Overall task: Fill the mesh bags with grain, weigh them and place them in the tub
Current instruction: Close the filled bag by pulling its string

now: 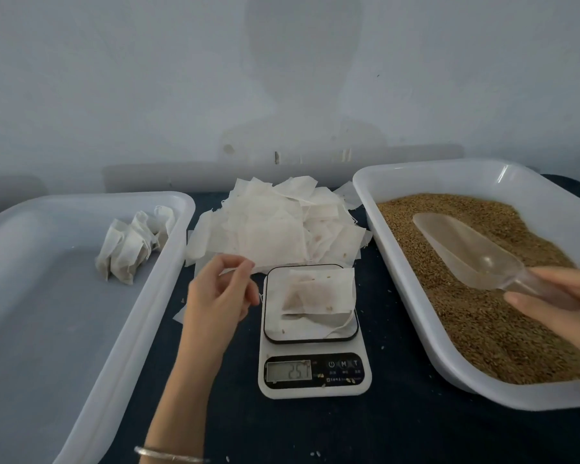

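- Done so far, judging by the layout: a small cluster of filled mesh bags already lies in the far corner of the white tub on the left, most of which is bare.
- In hand now: one filled bag lies flat on the platform of the digital kitchen scale, whose display shows a reading, so the weighing step looks under way.
- The left hand hovers just beside the scale, fingers loosely curled, thumb and forefinger close together; whether they pinch a bag edge or a string cannot be told.
- The right hand grips the handle of the clear plastic scoop, which rests on the grain in the right tray.
- Left to do: move the weighed bag into the tub, then work through the big pile of empty mesh bags on the dark tabletop behind the scale. Most of the task likely remains.
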`<state>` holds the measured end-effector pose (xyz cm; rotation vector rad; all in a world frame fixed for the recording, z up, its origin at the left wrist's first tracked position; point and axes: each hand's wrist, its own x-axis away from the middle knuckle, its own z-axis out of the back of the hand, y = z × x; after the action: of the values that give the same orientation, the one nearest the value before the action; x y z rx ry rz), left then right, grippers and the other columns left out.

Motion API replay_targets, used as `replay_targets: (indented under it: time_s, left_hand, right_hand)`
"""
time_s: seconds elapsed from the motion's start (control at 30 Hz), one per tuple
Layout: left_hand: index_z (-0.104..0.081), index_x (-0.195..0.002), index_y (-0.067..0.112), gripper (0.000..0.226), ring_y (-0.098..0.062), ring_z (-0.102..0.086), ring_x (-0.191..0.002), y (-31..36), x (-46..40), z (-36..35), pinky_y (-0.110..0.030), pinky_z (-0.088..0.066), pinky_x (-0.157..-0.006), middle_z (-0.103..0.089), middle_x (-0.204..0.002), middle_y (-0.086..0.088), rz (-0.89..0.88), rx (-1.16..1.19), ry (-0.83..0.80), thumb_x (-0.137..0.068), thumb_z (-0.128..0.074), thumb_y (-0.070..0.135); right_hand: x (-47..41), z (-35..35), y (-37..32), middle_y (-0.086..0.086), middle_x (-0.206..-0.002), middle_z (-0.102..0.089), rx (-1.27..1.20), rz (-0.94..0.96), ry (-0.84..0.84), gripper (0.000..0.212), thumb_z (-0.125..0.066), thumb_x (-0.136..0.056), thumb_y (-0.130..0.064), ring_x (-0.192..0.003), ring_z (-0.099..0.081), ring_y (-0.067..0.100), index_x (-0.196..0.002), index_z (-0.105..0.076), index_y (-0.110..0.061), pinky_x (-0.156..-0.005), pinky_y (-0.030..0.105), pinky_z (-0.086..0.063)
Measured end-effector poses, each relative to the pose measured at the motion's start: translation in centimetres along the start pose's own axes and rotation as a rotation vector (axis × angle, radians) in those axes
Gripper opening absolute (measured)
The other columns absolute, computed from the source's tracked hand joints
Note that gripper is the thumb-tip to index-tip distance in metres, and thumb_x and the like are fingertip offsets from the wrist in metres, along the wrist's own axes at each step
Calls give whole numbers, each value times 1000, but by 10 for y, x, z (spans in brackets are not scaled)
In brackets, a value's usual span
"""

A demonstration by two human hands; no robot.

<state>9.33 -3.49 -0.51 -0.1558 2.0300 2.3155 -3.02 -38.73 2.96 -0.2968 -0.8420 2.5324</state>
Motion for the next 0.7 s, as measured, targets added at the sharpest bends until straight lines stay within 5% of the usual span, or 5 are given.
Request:
replay_targets:
  time_s: [0.1,0.27,0.47,0.6,0.7]
  left_hand:
    - [-60,-85,12,13,-8,-36,-43,-2,4,11,-15,-33,-41,-55,-51,1,-2,30,65,-96,-54,15]
    - [-61,-86,12,13,-8,-37,-46,-2,4,21,-15,-34,-42,-56,-54,1,-20,35,118,-96,-53,14]
    - [-63,-84,23,11,-7,-43,-51,-1,4,18,-17,-39,-48,-59,-61,5,-79,-34,102,-91,-62,15]
    - [-63,-95,44,24,0,-49,-79,5,9,-13,-8,-39,-67,-57,-89,21,-250,-351,-184,-76,-75,36]
    - [-53,-126,34,60,-3,-37,-110,2,7,-55,-14,-33,-92,-44,-121,19,-454,-750,-357,-72,-71,54]
  right_hand:
    - [-2,-11,-11,-25,-78,-67,-42,27,33,33,-57,-58,-75,-82,-62,8,-90,-52,-73,-75,44,-54]
    - [-6,-22,-40,-30,-65,-59,-40,93,66,17,-70,-73,-47,-72,-53,-4,-82,-61,-56,-57,19,-36]
    - [-13,-50,-35,-16,-82,-62,-6,51,53,42,-70,-83,-34,-69,-45,-6,-123,-59,-31,-58,21,-30]
    - [-18,-55,-36,-12,-103,-65,30,69,-7,61,-67,-85,-29,-70,-45,-10,-140,-41,-31,-54,13,-28]
    - [-17,-55,-40,-10,-112,-63,7,108,-20,57,-67,-85,-24,-76,-51,-7,-138,-46,-28,-60,10,-32]
